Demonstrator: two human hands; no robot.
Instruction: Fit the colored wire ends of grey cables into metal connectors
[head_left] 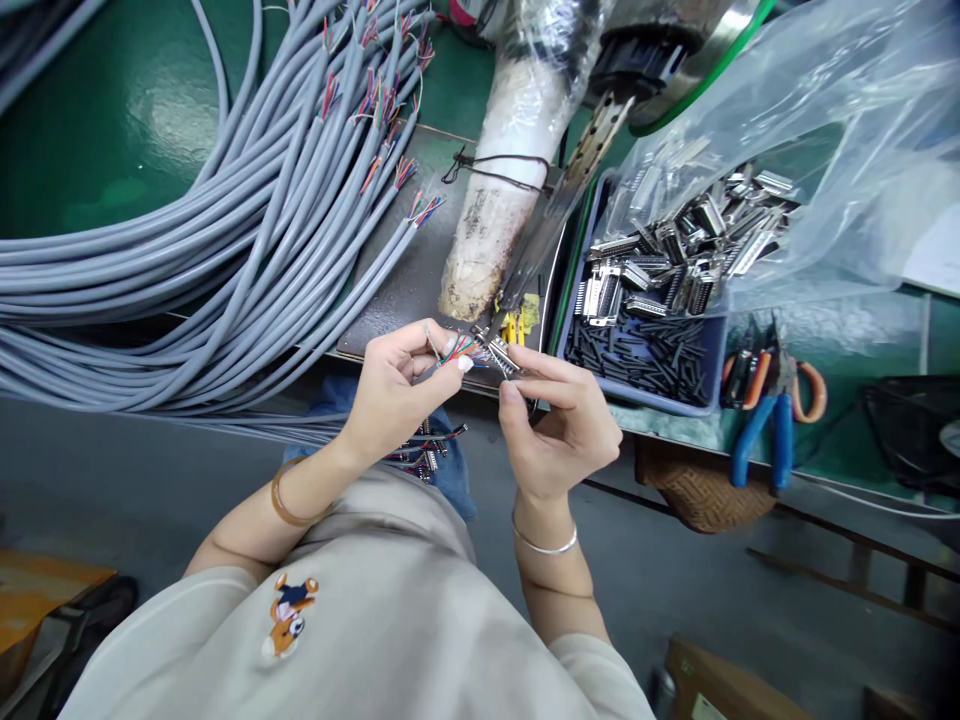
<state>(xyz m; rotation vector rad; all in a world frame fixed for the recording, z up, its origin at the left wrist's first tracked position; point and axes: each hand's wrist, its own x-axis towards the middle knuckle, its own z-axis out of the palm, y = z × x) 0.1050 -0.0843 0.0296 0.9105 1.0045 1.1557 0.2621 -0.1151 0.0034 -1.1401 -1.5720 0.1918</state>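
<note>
- Your left hand point(394, 385) is pinched tight on the coloured wires point(466, 347), thumb against fingertips.
- Your right hand point(559, 425) grips the metal connector point(501, 357) between thumb and fingers; your hands are apart, with the wires and connector between them.
- You have that connector at the near edge of the green bench top point(161, 120), close to the stained end of the white tube point(504, 170).
- The tube slants over a dark metal plate point(390, 290) on your bench.
- On your left lies a thick bundle of grey cables point(187, 240), many ends fanned into coloured strands.
- On your right, a blue tray point(641, 393) holds loose connectors point(682, 250) and short black tubes point(649, 350); a clear plastic bag point(847, 220) spreads beside and partly over it.
- Past the tray, the blue-handled pliers point(781, 440) jut over your bench edge.
- Below you is a grey floor point(225, 460), with a cardboard box point(720, 685) at lower right.
</note>
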